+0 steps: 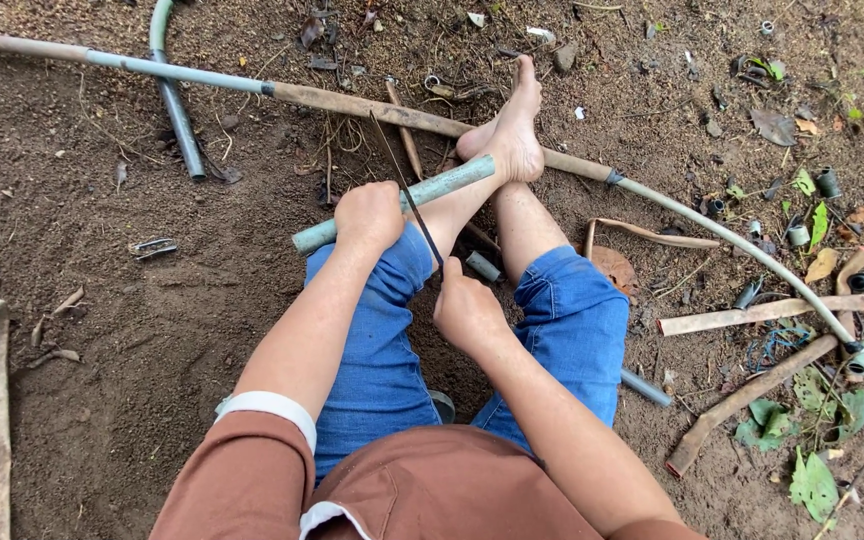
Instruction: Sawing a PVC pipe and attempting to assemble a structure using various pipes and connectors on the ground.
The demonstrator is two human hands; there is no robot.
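Pale green plastic pipe (392,205) is lying across the seated person's knee, far end braced under a bare foot (512,135). Left hand (370,215) is clamping it shut-fisted near the near end; right hand (467,308) is gripping a thin dark saw blade (407,185) crossing it. Pipe looks light, stiff, probably slippery; best held close beside the blade.

A seated person's left hand (370,216) closes around a short pale-green pipe (432,190), braced under a bare foot (512,130). The right hand (467,308) holds a thin dark blade (407,185) laid across the pipe. A long bent pipe (372,105) crosses the dirt ground (102,350) behind.
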